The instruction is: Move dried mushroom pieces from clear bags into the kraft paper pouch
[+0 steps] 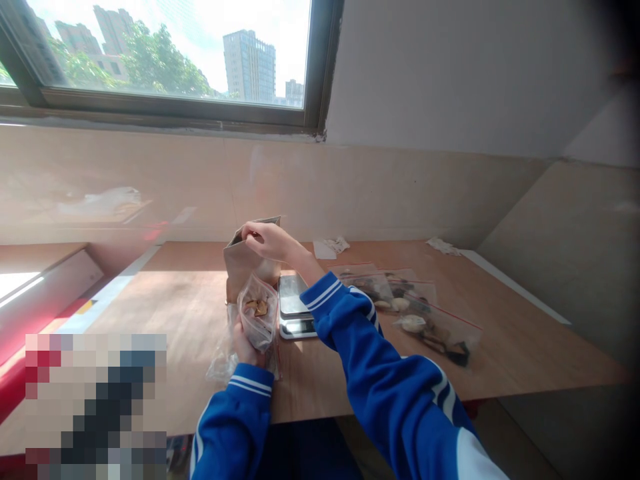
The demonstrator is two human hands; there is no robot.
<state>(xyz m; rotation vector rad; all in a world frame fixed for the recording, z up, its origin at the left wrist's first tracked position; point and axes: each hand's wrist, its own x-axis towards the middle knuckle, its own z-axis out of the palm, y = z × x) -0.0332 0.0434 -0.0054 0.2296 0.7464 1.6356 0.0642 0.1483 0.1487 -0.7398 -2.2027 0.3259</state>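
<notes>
My left hand (244,343) is wrapped round a clear plastic zip bag (265,331), whose mouth gapes open with a few brown dried pieces (257,307) inside. Behind it stands an open brown paper bag (245,262). At the mouth of that paper bag is my right hand (267,240), its fingers curled inward and their tips partly hidden. Whatever they pinch, I cannot make out. Below my right wrist sits a kitchen scale (294,298) with a metal plate and a small display. More clear plastic bags (217,365) lie under and beside my left hand.
Several filled zip bags (435,333) with red seals lie right of the scale, partly behind my right sleeve. Crumpled white paper (333,247) rests at the table's back edge. A wall and window (170,60) stand behind. A blurred patch covers the lower left.
</notes>
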